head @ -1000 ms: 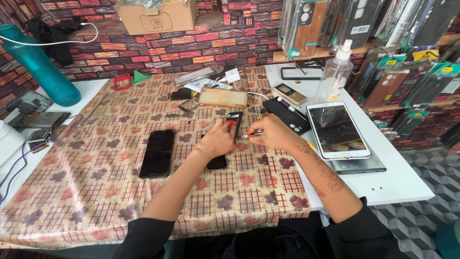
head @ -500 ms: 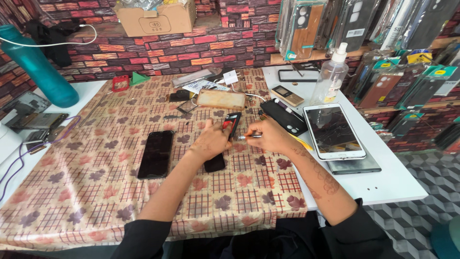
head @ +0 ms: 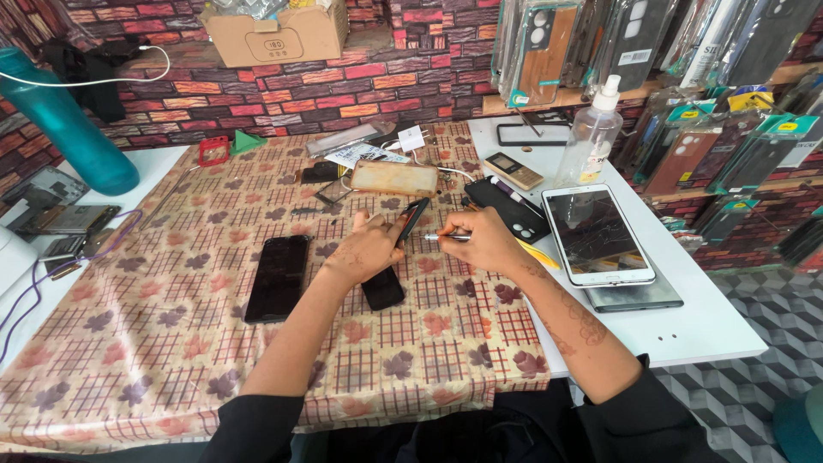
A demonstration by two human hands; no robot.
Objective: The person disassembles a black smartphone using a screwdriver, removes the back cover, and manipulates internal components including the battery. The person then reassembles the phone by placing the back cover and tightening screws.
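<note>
Patterned cloth (head: 171, 360), checked in pink and tan with leaf prints, covered the work table where a person in black sleeves bent over a dark phone (head: 390, 261). The left hand (head: 369, 249) gripped that phone from its left side, fingers wrapped around the body and tilting its upper end up off the cloth while the lower end rested on the table. The right hand (head: 484, 243) had its fingers pinched tight around a thin metal tool (head: 447, 237), its tip pointed left toward the raised edge of the phone; whether the tip touched the edge could not be told.

Just left of the hands a second black phone (head: 277, 277) lay flat, screen up. To the right, on the bare white tabletop (head: 686, 330), a white tablet (head: 597, 234) rested on a darker slab, near a clear spray bottle (head: 591, 133) and a small keypad handset (head: 512, 171). A tan phone case (head: 394, 177) sat beyond the hands among loose parts. A teal bottle (head: 64, 120) stood at far left against the brick-pattern wall (head: 326, 86), with a cardboard box (head: 279, 33) on the ledge above.
</note>
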